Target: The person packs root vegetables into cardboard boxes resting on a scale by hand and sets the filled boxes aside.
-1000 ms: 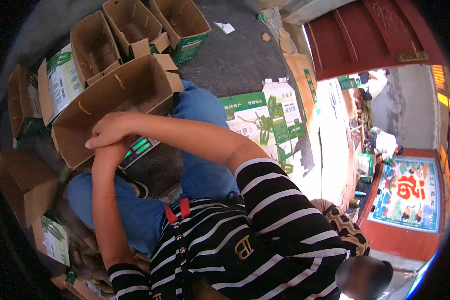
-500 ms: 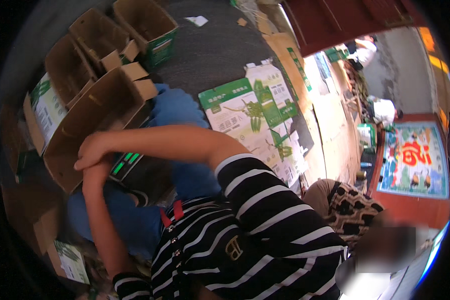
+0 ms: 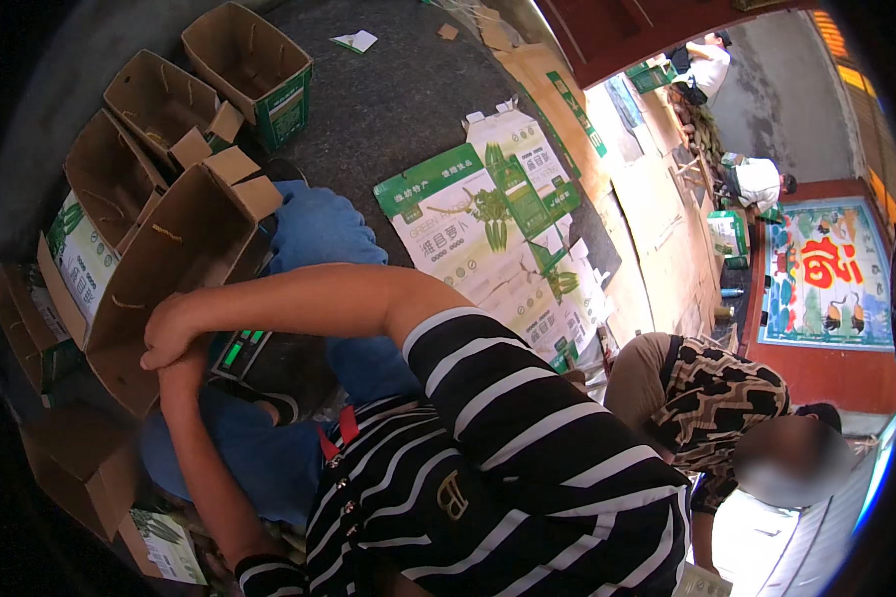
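Observation:
A tall open cardboard box (image 3: 179,244) with rope handles stands at the left, in front of my knees. My right hand (image 3: 174,328) lies at its near side with curled fingers, crossing over my left wrist. What those fingers close on, I cannot make out. My left hand is hidden behind the right one; only its forearm (image 3: 194,438) shows, rising from the lower edge. Beside the box, close to my wrists, a digital scale display (image 3: 234,353) glows green.
More open boxes (image 3: 159,99) stand in a row at the far left. Flattened green-and-white printed cartons (image 3: 498,204) lie on the dark floor, with brown cardboard sheets (image 3: 657,229) beyond. A person in a patterned shirt (image 3: 717,398) crouches at the right; others work farther back.
The view has shifted slightly, so boxes and cartons sit a little farther left. My hands keep nearly the same place at the box. The person at the right shows more fully.

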Demonstrator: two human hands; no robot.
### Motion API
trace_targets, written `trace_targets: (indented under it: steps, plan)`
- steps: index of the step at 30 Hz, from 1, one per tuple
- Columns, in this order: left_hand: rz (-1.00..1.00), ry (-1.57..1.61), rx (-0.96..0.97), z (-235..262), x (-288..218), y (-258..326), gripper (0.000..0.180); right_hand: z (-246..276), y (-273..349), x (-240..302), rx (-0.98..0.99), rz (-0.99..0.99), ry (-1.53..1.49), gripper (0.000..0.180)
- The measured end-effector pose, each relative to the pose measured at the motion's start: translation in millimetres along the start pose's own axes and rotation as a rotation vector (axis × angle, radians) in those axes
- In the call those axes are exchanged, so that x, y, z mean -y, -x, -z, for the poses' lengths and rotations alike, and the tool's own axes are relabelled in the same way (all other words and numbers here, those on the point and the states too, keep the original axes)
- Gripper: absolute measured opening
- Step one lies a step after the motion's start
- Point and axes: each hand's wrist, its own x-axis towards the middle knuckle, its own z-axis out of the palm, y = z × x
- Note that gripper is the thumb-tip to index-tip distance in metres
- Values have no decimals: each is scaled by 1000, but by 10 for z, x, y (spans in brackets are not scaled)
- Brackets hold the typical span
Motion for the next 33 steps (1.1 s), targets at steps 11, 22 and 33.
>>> trace_targets:
  steps: [11,22,33]
  plan:
    - [35,-107,-31,-149,344,-53,36,38,36,57,-7,-51,17,52]
    - [-40,-128,-75,-224,443,-112,33,54,70,145,-50,-54,117,52]
    - [12,24,11,-182,342,-90,31,54,83,119,13,-112,40,57]
